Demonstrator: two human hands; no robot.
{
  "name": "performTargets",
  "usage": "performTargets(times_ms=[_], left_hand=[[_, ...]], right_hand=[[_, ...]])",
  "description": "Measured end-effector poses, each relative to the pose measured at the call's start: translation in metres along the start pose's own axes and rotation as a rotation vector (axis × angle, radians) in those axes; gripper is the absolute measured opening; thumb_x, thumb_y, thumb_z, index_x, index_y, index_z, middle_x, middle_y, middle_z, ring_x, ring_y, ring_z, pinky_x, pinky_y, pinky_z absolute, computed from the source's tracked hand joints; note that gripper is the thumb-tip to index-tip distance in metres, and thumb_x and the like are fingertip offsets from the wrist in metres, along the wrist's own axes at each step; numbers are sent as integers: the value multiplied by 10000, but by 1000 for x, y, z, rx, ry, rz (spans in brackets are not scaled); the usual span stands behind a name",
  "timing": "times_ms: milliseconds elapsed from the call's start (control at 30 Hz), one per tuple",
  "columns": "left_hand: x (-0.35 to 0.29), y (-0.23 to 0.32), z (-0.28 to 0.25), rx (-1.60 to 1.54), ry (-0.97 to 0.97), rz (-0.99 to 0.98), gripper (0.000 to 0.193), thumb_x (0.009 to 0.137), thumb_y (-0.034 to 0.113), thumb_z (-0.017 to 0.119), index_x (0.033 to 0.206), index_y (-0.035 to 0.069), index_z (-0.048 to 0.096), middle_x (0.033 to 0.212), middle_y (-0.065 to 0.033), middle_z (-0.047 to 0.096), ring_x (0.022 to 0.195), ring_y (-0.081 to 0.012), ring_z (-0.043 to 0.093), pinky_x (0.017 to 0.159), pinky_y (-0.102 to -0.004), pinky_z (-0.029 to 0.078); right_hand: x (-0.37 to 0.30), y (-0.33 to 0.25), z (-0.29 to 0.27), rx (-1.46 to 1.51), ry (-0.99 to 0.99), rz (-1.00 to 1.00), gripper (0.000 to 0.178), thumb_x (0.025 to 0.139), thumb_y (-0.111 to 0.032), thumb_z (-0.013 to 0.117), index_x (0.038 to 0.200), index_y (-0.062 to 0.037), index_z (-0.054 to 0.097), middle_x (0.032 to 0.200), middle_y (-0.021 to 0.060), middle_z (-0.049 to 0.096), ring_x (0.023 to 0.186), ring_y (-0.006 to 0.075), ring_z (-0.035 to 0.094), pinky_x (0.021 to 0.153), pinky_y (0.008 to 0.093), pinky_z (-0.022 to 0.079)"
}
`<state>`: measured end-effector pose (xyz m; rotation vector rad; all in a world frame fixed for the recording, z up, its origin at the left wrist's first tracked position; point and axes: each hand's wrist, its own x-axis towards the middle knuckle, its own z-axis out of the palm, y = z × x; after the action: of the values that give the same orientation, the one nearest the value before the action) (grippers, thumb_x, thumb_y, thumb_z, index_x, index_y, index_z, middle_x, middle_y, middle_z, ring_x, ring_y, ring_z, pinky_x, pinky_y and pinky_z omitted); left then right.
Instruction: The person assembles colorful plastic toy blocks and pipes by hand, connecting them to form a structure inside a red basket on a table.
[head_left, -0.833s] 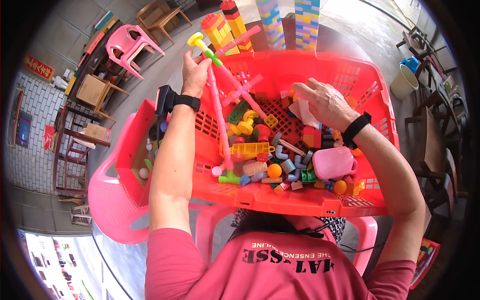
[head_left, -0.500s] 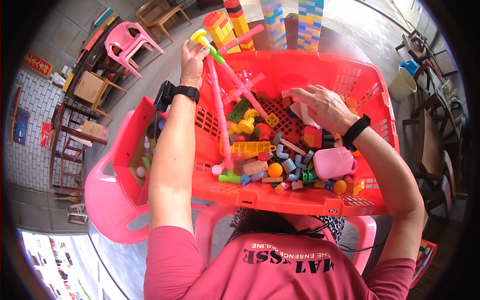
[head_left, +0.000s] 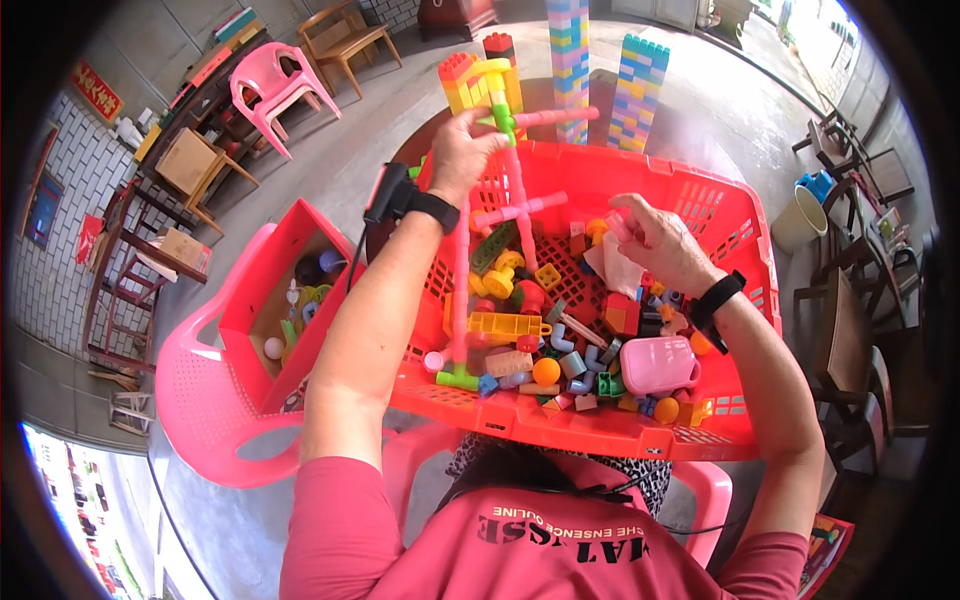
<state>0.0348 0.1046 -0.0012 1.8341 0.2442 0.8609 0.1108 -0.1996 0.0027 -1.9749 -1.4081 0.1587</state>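
Over the left of the red basket (head_left: 560, 432), my left hand (head_left: 462, 158) grips a toy pipe frame at its green connector (head_left: 503, 122). Pink tubes (head_left: 461, 290) run down from there to a green elbow (head_left: 457, 381) near the basket's front, and a yellow end piece (head_left: 492, 67) tops the frame. My right hand (head_left: 662, 245) is above the basket's right half, its fingers pinched on a small pink piece (head_left: 620, 226). Below it lies a crumpled pale sheet (head_left: 614, 268). Around these sit a pink case (head_left: 657, 364), a yellow toy chassis (head_left: 505, 326) and an orange ball (head_left: 546, 371).
Tall block towers (head_left: 640, 90) stand beyond the basket. At left, a red box (head_left: 262, 330) of toys rests on a pink chair (head_left: 195, 410). A cream bucket (head_left: 798, 220) and wooden furniture (head_left: 850, 300) line the right side.
The view has shifted. My left hand and the pipe frame have moved right relative to the basket, and the frame's top now stands more upright. My right fingers have closed on a small pink piece.
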Motion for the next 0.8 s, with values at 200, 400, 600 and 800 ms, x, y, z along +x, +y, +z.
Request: performTargets(times_ms=[200,400,600,800], left_hand=[[-30,12,28,878,3,197,442,752,241,731,1155,99,621,820,-33,717,839,-237,673,803,-419,454],[-41,14,41,1049,13,242,737,714,184,773,1336,61,398,725,-99,655,772,-298,655,736,-433,459],[-41,4,46,632,85,79,741,692,132,796,1312,64,396,702,-105,626,662,-303,647,601,-416,498],[-49,1,39,-171,-44,-300,159,793,21,584,950,46,579,771,-47,605,661,-186,629,637,-303,498]], right_hand=[[1,3,-5,41,-26,-44,350,792,-59,642,1121,-55,523,826,141,610,768,309,632,687,372,493],[1,2,-8,20,36,-49,319,789,-43,620,1094,-41,527,847,180,622,801,357,626,686,400,493],[2,9,-11,49,69,-1,180,835,-66,620,1000,-12,572,818,195,625,792,375,627,673,405,494],[1,22,-12,119,78,52,140,866,-115,640,941,-4,598,812,182,638,776,345,638,665,392,495]])
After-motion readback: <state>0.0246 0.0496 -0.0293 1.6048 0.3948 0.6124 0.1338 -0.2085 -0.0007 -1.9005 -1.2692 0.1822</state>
